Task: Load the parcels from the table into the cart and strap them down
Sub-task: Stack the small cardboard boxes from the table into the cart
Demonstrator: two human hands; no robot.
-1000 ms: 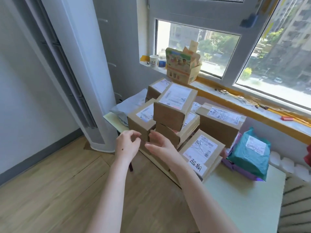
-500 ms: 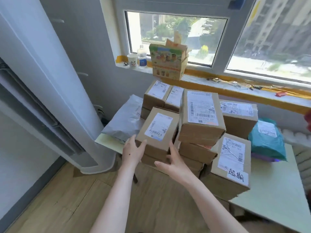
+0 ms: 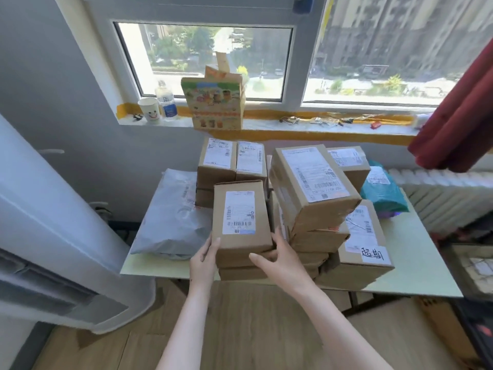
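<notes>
A small cardboard box [image 3: 240, 212] with a white label lies on top of a low stack at the front edge of the pale table [image 3: 416, 265]. My left hand [image 3: 204, 259] presses straight fingers against the box's left side. My right hand [image 3: 282, 259] holds its front right corner, thumb across the front face and fingers up the right side. Beside it are more parcels: a tilted large box [image 3: 314, 182], a box with handwritten marks [image 3: 365, 244], two boxes at the back [image 3: 232, 161], a grey mailer bag [image 3: 173, 217] and a teal bag [image 3: 384, 193].
A tall white air conditioner [image 3: 53, 209] stands close on the left. A radiator [image 3: 440, 198] and a dark red curtain [image 3: 458, 116] are on the right. The windowsill holds a colourful carton [image 3: 216, 102], a cup and a bottle. Wooden floor lies in front of the table.
The view has swung round to face the table squarely. Both hands have moved from in front of the pile onto the two sides of the small front box.
</notes>
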